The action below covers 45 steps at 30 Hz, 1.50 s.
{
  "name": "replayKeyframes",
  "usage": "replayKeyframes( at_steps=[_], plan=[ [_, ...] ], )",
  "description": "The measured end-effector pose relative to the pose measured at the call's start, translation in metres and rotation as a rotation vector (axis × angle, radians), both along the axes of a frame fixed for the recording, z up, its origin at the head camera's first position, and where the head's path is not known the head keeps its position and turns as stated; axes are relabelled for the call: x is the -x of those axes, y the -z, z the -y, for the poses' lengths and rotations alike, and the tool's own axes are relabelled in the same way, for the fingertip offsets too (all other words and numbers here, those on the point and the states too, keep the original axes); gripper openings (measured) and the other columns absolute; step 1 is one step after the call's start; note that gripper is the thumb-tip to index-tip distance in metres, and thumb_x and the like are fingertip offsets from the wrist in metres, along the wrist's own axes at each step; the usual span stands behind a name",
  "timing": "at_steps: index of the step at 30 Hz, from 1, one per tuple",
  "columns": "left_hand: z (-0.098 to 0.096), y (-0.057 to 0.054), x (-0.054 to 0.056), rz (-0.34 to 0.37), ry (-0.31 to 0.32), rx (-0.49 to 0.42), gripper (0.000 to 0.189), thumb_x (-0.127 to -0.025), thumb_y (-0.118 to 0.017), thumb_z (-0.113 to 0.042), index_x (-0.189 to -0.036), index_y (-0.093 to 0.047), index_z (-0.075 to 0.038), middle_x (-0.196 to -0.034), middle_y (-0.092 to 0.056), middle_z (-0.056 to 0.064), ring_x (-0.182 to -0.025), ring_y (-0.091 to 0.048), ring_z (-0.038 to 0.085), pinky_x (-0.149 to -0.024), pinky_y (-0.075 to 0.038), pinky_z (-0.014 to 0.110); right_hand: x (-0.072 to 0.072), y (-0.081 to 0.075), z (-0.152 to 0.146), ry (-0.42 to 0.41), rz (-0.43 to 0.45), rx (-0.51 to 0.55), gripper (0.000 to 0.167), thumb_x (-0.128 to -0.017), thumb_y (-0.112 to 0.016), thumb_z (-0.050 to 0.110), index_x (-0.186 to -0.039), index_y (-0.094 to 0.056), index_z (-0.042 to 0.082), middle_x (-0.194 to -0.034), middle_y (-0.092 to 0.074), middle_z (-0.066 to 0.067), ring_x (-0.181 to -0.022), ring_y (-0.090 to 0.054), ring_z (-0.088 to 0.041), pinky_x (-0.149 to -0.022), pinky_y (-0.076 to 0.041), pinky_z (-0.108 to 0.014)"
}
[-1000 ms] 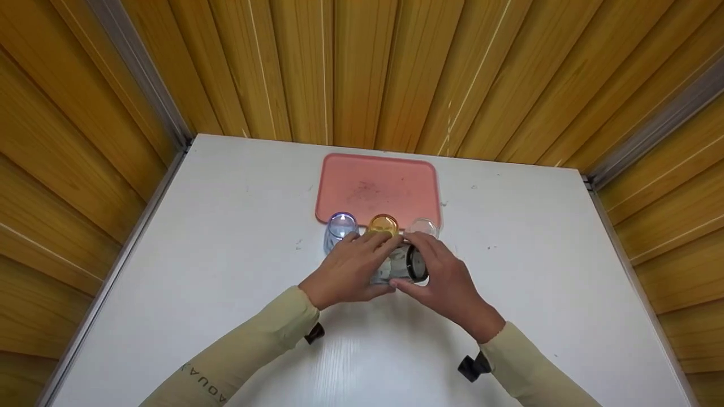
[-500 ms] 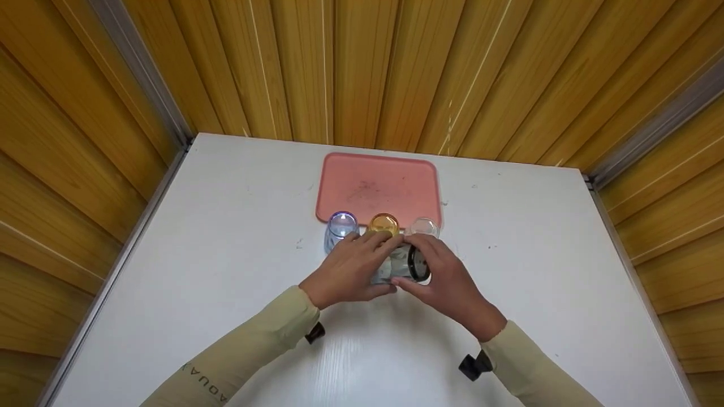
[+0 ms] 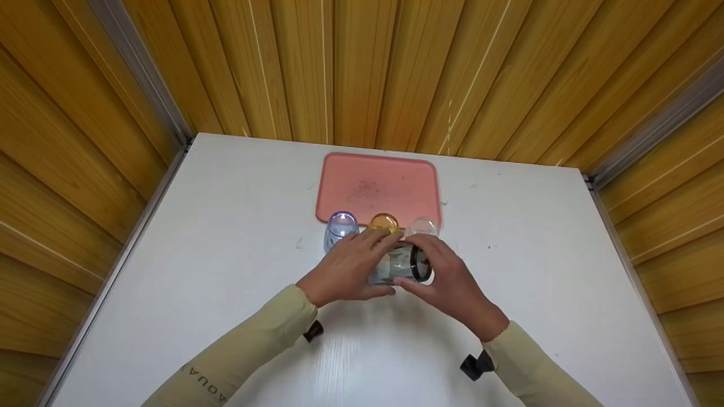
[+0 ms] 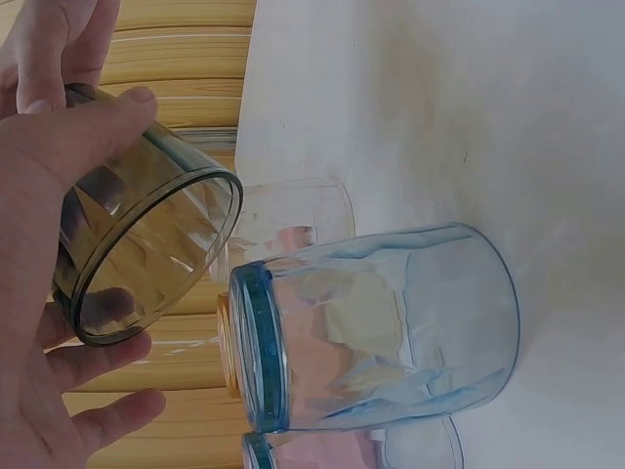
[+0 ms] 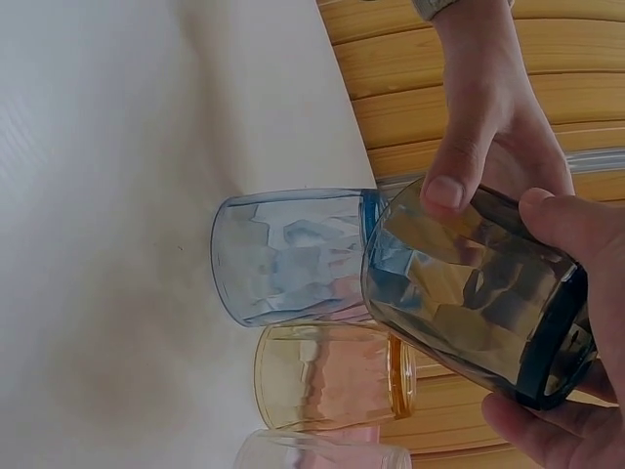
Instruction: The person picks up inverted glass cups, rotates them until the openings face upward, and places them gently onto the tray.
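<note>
Both hands hold a smoky grey-tinted glass tumbler tilted onto its side above the white table. My left hand curls round its left part, thumb below in the head view. My right hand grips the dark, thick base end, fingers above and thumb below. In the left wrist view the tumbler's open rim faces the camera. Beyond the hands stand a blue glass, an amber glass and a clear glass in a row, bases up. The hands partly cover them.
A pink tray lies behind the row of glasses on the white table. In the left wrist view a large blue glass stands close, with another bluish glass at the bottom edge. Wood-patterned walls enclose the table.
The grey tumbler has shifted slightly to the right between the hands, its dark base turning a little. Both hands keep their grip and have barely moved. The other glasses and tray stay put.
</note>
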<state>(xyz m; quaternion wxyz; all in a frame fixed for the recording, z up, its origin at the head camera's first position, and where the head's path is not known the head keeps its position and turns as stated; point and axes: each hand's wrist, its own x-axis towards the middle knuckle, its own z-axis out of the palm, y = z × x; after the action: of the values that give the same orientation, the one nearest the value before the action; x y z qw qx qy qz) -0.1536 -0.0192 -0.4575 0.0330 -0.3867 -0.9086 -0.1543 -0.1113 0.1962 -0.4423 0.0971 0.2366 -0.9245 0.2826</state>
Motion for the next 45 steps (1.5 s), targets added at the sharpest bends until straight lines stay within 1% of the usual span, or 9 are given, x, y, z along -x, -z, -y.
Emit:
replayKeyframes(
  at_steps=[2, 6, 10, 15, 21, 26, 32, 37, 45],
  plan=[
    [0.0008, 0.0, 0.0004, 0.006, -0.001, 0.001, 0.1, -0.076, -0.066, -0.068, -0.154, -0.018, -0.029, -0.148, -0.041, -0.001, -0.137, -0.042, 0.02, -0.11, -0.04, 0.052, -0.0002, -0.0001, -0.0005, 0.004, 0.003, 0.003, 0.071, -0.077, -0.078, 0.044, -0.135, -0.048, 0.016, -0.138, -0.05, 0.006, -0.123, -0.051, -0.009, -0.097, -0.052, -0.031],
    [0.002, 0.0002, 0.0008, 0.015, -0.001, -0.006, 0.103, -0.074, -0.068, -0.068, -0.155, -0.015, -0.031, -0.148, -0.041, -0.002, -0.136, -0.042, 0.02, -0.11, -0.039, 0.052, -0.0005, -0.0007, -0.0011, 0.013, 0.009, 0.015, 0.071, -0.077, -0.078, 0.044, -0.135, -0.048, 0.015, -0.137, -0.05, 0.006, -0.122, -0.051, -0.008, -0.097, -0.052, -0.031],
    [0.0027, 0.0006, 0.0014, 0.017, -0.001, -0.003, 0.105, -0.073, -0.071, -0.066, -0.154, -0.015, -0.031, -0.148, -0.04, -0.003, -0.137, -0.04, 0.019, -0.111, -0.038, 0.051, -0.0006, -0.001, -0.0017, 0.012, 0.003, 0.029, 0.071, -0.077, -0.079, 0.042, -0.135, -0.049, 0.013, -0.137, -0.05, 0.006, -0.121, -0.052, -0.008, -0.098, -0.052, -0.032],
    [0.0042, 0.0012, 0.0023, 0.019, -0.003, 0.0, 0.106, -0.071, -0.074, -0.064, -0.154, -0.016, -0.03, -0.148, -0.04, -0.003, -0.138, -0.039, 0.019, -0.112, -0.037, 0.049, -0.0003, -0.0004, -0.0029, -0.006, -0.009, 0.045, 0.072, -0.077, -0.079, 0.041, -0.136, -0.048, 0.013, -0.136, -0.051, 0.007, -0.118, -0.053, -0.007, -0.094, -0.054, -0.031],
    [0.0062, 0.0021, 0.0036, -0.01, 0.014, -0.02, 0.101, -0.072, -0.074, -0.061, -0.152, -0.024, -0.025, -0.143, -0.045, -0.003, -0.135, -0.042, 0.019, -0.113, -0.037, 0.048, 0.0004, 0.0003, -0.0049, -0.031, 0.006, 0.05, 0.071, -0.081, -0.073, 0.046, -0.138, -0.045, 0.015, -0.136, -0.05, 0.002, -0.118, -0.053, -0.011, -0.093, -0.055, -0.032],
    [0.007, 0.0018, 0.0046, -0.04, 0.03, -0.051, 0.098, -0.072, -0.076, -0.058, -0.149, -0.03, -0.02, -0.139, -0.049, -0.004, -0.129, -0.046, 0.017, -0.112, -0.039, 0.047, 0.0, -0.0001, -0.006, -0.036, 0.019, 0.056, 0.072, -0.082, -0.071, 0.048, -0.139, -0.044, 0.014, -0.137, -0.049, 0.002, -0.115, -0.052, -0.01, -0.088, -0.055, -0.031],
    [0.0074, 0.0008, 0.0045, -0.062, 0.033, -0.044, 0.096, -0.073, -0.075, -0.058, -0.149, -0.029, -0.022, -0.138, -0.049, -0.005, -0.128, -0.047, 0.015, -0.112, -0.039, 0.046, 0.0008, -0.0003, -0.0062, -0.042, 0.018, 0.039, 0.073, -0.081, -0.073, 0.046, -0.14, -0.042, 0.015, -0.138, -0.047, 0.003, -0.117, -0.05, -0.008, -0.092, -0.054, -0.03],
    [0.0075, -0.0004, 0.004, -0.073, 0.033, -0.028, 0.096, -0.074, -0.074, -0.059, -0.15, -0.028, -0.022, -0.139, -0.049, -0.005, -0.128, -0.047, 0.015, -0.112, -0.039, 0.045, 0.0017, -0.0003, -0.0066, -0.053, 0.05, 0.058, 0.077, -0.079, -0.075, 0.048, -0.141, -0.041, 0.017, -0.14, -0.045, 0.006, -0.12, -0.049, -0.006, -0.095, -0.053, -0.029],
    [0.0062, -0.0013, 0.0031, -0.082, 0.045, -0.001, 0.098, -0.073, -0.074, -0.059, -0.151, -0.027, -0.022, -0.141, -0.047, -0.004, -0.128, -0.048, 0.015, -0.112, -0.039, 0.046, 0.0028, -0.0015, -0.0069, -0.047, 0.042, 0.033, 0.084, -0.075, -0.077, 0.049, -0.142, -0.041, 0.015, -0.143, -0.044, 0.003, -0.121, -0.049, -0.01, -0.097, -0.053, -0.033]
  ],
)
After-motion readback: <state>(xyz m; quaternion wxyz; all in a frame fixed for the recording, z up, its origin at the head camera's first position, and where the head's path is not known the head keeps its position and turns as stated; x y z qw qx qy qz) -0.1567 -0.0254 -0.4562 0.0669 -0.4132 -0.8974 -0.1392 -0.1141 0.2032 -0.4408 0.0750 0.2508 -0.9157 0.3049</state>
